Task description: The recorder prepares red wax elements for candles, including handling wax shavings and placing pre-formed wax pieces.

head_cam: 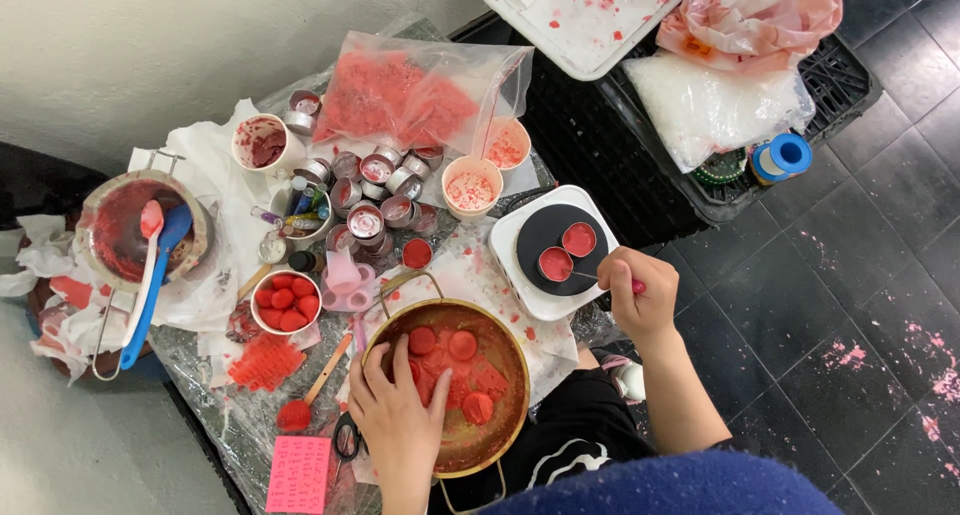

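My left hand point(397, 412) rests in a brass-coloured bowl point(512, 360) that holds several red wax discs point(462, 346), its fingers spread on the discs. My right hand point(637, 290) is closed on a thin stick with a pink end, whose tip reaches the nearer of two small round tins of red wax point(556, 264). Both tins, the farther one point(579, 239) too, sit on the black top of a small white hot plate point(520, 226).
Many small metal tins point(375, 200), two cups of pink flakes point(472, 188), a bowl of red balls point(285, 302), a bag of red flakes point(410, 97) and a pot with spatulas point(140, 237) crowd the foil-covered table. A black crate point(840, 80) with bags and a white tray point(575, 20) lie on the dark floor.
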